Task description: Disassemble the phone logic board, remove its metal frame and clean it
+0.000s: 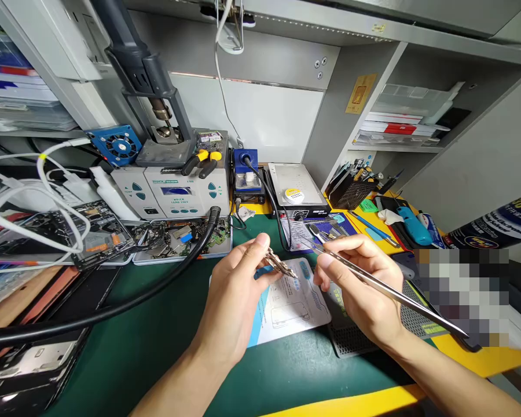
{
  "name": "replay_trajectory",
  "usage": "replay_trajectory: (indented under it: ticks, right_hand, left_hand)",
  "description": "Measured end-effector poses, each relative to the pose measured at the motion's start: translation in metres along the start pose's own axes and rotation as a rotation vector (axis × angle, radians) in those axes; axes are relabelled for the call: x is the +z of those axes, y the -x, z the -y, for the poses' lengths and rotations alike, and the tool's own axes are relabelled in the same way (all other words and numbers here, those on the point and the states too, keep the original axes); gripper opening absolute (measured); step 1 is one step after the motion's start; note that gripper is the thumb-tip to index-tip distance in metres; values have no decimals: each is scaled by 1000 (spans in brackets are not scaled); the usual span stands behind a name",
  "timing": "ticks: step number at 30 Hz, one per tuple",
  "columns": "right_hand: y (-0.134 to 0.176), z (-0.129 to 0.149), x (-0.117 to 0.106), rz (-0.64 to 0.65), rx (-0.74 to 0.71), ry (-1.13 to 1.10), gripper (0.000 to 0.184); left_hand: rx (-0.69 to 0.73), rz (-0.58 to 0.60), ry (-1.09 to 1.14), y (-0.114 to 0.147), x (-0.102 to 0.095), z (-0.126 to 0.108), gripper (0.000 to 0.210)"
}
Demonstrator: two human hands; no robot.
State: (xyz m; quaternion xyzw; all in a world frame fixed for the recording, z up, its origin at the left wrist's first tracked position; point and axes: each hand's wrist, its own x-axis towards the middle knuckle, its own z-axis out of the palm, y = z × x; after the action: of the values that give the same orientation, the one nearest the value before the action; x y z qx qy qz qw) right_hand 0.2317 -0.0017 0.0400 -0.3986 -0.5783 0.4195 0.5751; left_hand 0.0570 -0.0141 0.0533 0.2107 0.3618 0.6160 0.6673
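My left hand (238, 289) pinches a small, irregular metallic part (280, 265) between thumb and fingers, held above the table mat. It looks like a little circuit board with metal shields, partly hidden by the fingers. My right hand (364, 284) is closed around slim metal tweezers (391, 291). One end points left toward the part, apart from it; the other slants down to the right past the wrist. Below the hands lies a white printed sheet (295, 315) with a phone outline, beside a dark perforated pad (351, 339).
A hot air station (178, 191) stands behind, its thick black hose (113, 315) crossing the left side. Trays of circuit boards (186, 240) and phone parts (35, 365) lie left. A pen holder (356, 188) and a blue bottle (414, 226) stand right. Green mat (156, 353) covers the table.
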Motion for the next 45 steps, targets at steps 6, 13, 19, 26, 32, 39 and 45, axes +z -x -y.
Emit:
replay_trajectory:
  ticks: [6,13,19,26,32,39,45]
  right_hand:
    - [3,-2,0,50,-34,17,10]
    - [16,5,3,187,-310,274,20]
    - [18,10,9,311,-487,264,25]
    - [27,18,12,319,-461,312,30]
    - [35,14,14,321,-467,338,29]
    - [30,15,10,398,-535,434,33]
    - [26,17,8,401,-584,461,34]
  left_hand:
    - [-128,-159,132,2,2,-12,28]
    - [-262,-185,140,2,5,-20,47]
    - [-303,-100,62,2,4,-19,58]
    - [-346,-57,9,5,2,-15,57]
    - [-343,-118,-41,5,4,-14,54]
    - [-382,-61,15,2,5,-15,57]
    - [-344,-126,12,2,5,-16,49]
